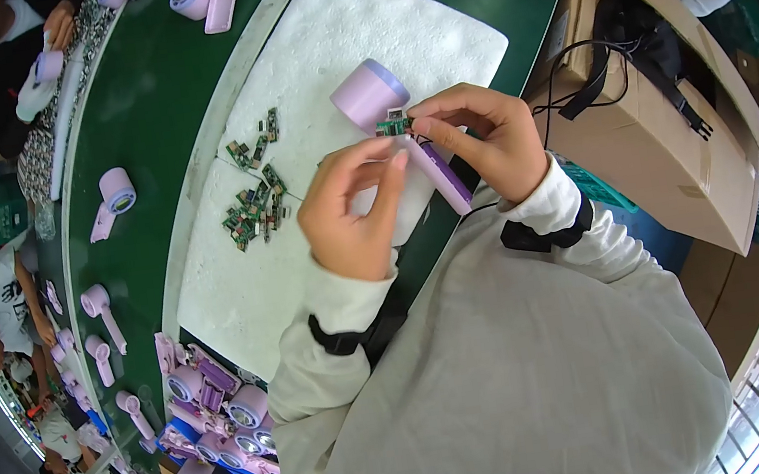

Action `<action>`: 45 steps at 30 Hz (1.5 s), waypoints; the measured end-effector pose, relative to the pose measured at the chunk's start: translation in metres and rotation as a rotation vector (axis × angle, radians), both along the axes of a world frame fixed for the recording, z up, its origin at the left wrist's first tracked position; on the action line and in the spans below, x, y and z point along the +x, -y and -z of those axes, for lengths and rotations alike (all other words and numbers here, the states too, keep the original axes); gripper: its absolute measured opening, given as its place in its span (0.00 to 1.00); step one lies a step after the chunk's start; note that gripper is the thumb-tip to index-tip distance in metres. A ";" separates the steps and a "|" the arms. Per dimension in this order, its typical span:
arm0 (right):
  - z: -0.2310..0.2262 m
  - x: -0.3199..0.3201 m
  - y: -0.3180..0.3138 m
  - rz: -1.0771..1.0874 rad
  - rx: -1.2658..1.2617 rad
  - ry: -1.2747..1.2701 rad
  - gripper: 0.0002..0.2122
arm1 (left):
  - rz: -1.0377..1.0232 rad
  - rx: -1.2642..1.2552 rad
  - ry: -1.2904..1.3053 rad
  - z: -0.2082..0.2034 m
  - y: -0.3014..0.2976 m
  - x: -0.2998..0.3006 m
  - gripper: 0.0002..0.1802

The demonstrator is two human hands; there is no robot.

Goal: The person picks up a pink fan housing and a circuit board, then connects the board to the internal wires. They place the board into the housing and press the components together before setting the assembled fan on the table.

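Meeting above the foam sheet (252,294), near its edge closest to the body, the two hands work at one small circuit board (396,127). The right hand (497,138) comes from the right side with the fingers directed to the left; its thumb and forefinger are pinching the right end of this board, and the other fingers are folded behind. The left hand (346,208) rises from below and leans to the right, the forefinger and thumb curved toward each other with a gap between them. Their tips are just beside the board's lower side, but whether they pinch something there I cannot tell. Both wrists, in pale sleeves, wear dark bands.

The board is held over a pink fan (369,96), which lies under the hands: its round head is on the foam sheet, and its handle passes over the near edge. More circuit boards (254,206) lie in a loose heap toward the middle of the sheet, to the left of the left hand. Beside the sheet's lower left corner, many fan parts (220,410) are piled together.
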State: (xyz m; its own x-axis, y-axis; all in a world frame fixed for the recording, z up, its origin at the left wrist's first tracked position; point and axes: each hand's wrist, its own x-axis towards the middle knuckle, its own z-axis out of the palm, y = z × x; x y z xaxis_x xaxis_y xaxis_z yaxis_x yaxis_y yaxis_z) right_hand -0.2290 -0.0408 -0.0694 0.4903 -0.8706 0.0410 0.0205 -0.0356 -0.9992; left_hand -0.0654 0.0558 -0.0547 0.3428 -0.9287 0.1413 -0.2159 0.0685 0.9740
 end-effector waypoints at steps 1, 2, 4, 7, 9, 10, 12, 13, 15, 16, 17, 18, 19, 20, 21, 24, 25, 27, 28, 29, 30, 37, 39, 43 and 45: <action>0.000 -0.001 0.002 -0.017 -0.066 -0.027 0.08 | -0.011 -0.022 0.138 -0.006 0.002 0.005 0.11; 0.000 -0.002 0.004 -0.034 -0.132 -0.055 0.07 | 0.000 -0.028 0.145 -0.011 0.008 0.011 0.11; -0.006 0.000 0.007 -0.088 -0.178 -0.071 0.08 | 0.031 -0.129 0.527 -0.022 0.016 0.025 0.13; -0.011 0.004 0.010 -0.205 -0.271 -0.115 0.08 | 0.107 -0.100 0.659 -0.023 0.016 0.029 0.14; -0.007 0.006 0.009 -0.205 -0.463 -0.094 0.09 | 0.235 0.054 0.527 -0.018 0.014 0.030 0.15; -0.006 0.007 0.009 -0.204 -0.558 -0.085 0.09 | 0.230 0.053 0.528 -0.017 0.012 0.030 0.15; -0.005 0.007 0.006 -0.216 -0.576 -0.091 0.10 | 0.233 0.146 0.261 -0.014 0.005 0.031 0.14; -0.004 0.007 0.004 -0.225 -0.592 -0.097 0.11 | 0.232 0.191 0.128 -0.013 0.002 0.032 0.13; -0.004 0.006 0.000 -0.240 -0.607 -0.101 0.11 | 0.209 0.179 0.074 -0.009 -0.003 0.033 0.13; -0.005 0.003 -0.003 -0.252 -0.631 -0.107 0.12 | 0.194 0.168 0.020 -0.008 -0.006 0.034 0.12; -0.005 0.001 -0.005 -0.264 -0.654 -0.113 0.12 | 0.178 0.156 -0.033 -0.006 -0.009 0.034 0.12; -0.006 0.001 -0.004 -0.277 -0.680 -0.118 0.12 | 0.171 0.155 -0.033 -0.005 -0.010 0.032 0.12; -0.007 0.002 -0.003 -0.283 -0.681 -0.115 0.12 | 0.168 0.155 -0.091 -0.003 -0.011 0.030 0.12; -0.007 0.003 -0.002 -0.284 -0.746 -0.127 0.13 | 0.167 0.154 -0.149 -0.001 -0.011 0.028 0.12; -0.007 0.005 0.000 -0.283 -0.810 -0.138 0.14 | 0.166 0.154 -0.208 0.000 -0.012 0.027 0.12; -0.009 0.007 0.002 -0.297 -0.864 -0.174 0.15 | 0.198 0.202 -0.303 0.005 -0.012 0.030 0.12; -0.010 0.007 0.003 -0.307 -0.854 -0.201 0.15 | 0.218 0.225 -0.351 0.006 -0.011 0.031 0.13; -0.012 0.008 0.005 -0.319 -0.849 -0.226 0.15 | 0.200 0.215 -0.400 0.007 -0.009 0.031 0.13; -0.012 0.007 0.005 -0.317 -0.877 -0.230 0.15 | 0.186 0.208 -0.448 0.006 -0.009 0.029 0.13; -0.013 0.005 0.005 -0.313 -0.909 -0.235 0.16 | 0.173 0.198 -0.494 0.006 -0.008 0.027 0.12; -0.013 0.006 0.009 -0.306 -0.952 -0.235 0.16 | 0.173 0.178 -0.483 0.007 -0.006 0.028 0.12; -0.011 -0.004 -0.002 -0.237 -0.797 -0.214 0.12 | 0.109 0.177 -0.425 0.006 -0.019 0.012 0.12; -0.012 -0.006 -0.005 -0.205 -0.722 -0.213 0.11 | 0.052 0.123 -0.290 0.004 -0.027 0.001 0.11; -0.011 -0.003 -0.009 -0.080 -0.528 -0.268 0.09 | -0.013 0.079 -0.087 0.007 -0.016 -0.002 0.10; -0.012 0.002 0.000 -0.082 -0.599 -0.235 0.08 | -0.024 0.117 -0.039 0.008 -0.017 -0.004 0.10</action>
